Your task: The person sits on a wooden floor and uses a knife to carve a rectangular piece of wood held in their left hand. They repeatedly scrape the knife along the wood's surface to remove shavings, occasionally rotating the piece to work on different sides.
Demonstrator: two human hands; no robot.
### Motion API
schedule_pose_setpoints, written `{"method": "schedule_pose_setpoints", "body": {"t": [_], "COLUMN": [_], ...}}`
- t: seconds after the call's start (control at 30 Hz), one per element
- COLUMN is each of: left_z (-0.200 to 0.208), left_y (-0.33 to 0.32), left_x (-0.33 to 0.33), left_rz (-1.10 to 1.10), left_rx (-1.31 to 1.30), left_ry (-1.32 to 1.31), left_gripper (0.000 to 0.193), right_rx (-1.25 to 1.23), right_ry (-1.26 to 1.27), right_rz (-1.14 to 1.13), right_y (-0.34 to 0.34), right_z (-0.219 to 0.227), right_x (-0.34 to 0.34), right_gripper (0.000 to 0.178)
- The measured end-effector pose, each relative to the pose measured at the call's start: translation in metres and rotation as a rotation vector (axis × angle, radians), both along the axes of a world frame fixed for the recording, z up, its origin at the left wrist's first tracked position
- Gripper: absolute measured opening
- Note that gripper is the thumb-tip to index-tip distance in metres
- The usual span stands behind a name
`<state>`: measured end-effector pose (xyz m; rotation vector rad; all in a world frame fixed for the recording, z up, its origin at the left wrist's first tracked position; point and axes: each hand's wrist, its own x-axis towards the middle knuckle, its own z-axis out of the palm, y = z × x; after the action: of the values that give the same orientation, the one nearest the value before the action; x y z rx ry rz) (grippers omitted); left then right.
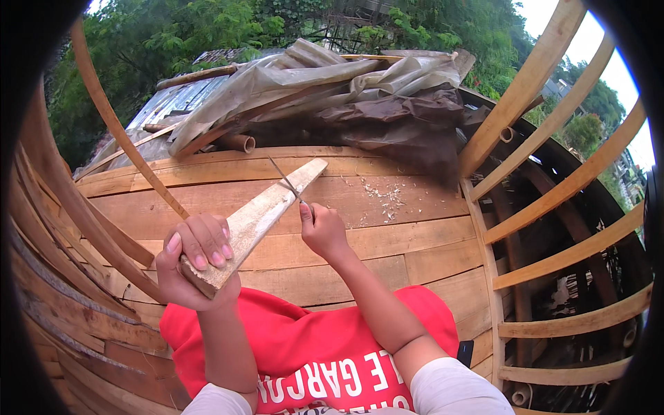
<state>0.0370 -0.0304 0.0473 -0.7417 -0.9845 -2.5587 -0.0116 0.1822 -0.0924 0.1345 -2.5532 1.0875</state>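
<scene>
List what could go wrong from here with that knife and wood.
The knife, held in the right hand, could slip along the tapered wooden board and might cut the bare left hand. That hand grips only the board's thick end, so the narrow end may twist under pressure.

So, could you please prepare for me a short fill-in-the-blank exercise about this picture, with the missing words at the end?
1. Of the two ends of the pale wood, near and far, the left hand grips the ____ one.
2. The right hand holds a knife, whose blade crosses the wood closer to its ____ end.
3. In the picture, shavings lie on the floorboards to the ____ of the wood.
4. The cloth over the person's lap is mainly ____ in colour.

Missing words: near; far; right; red.
</scene>
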Motion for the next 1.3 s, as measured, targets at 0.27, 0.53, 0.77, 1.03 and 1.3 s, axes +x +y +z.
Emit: {"method": "schedule_pose_setpoints", "body": {"t": [0.27,0.53,0.77,1.03,1.3], "left_z": [0.0,-0.005,-0.007,0.004,0.03], "left_y": [0.005,0.008,0.008,-0.009,-0.03], "left_x": [0.001,0.001,0.003,0.012,0.034], "left_rz": [0.03,0.026,-0.037,0.009,-0.094], "left_rx": [-0.042,-0.005,-0.001,0.088,0.125], "left_ry": [0.007,0.023,0.06,0.113,0.137], "left_gripper": [0.035,0.036,0.036,0.039,0.036], "right_rx": [0.003,-0.041,-0.037,0.022,-0.003], "right_ry": [-0.096,-0.116,0.017,-0.207,-0.262], "right_rz": [-0.058,-0.06,0.063,-0.007,0.013], "right_y": [0.004,0.002,0.005,-0.004,-0.005], "right_z": [-0.01,-0.009,-0.011,0.022,0.065], "right_x": [-0.007,-0.007,-0.006,0.007,0.033], "right_gripper": [0.045,0.047,0.047,0.053,0.055]}}
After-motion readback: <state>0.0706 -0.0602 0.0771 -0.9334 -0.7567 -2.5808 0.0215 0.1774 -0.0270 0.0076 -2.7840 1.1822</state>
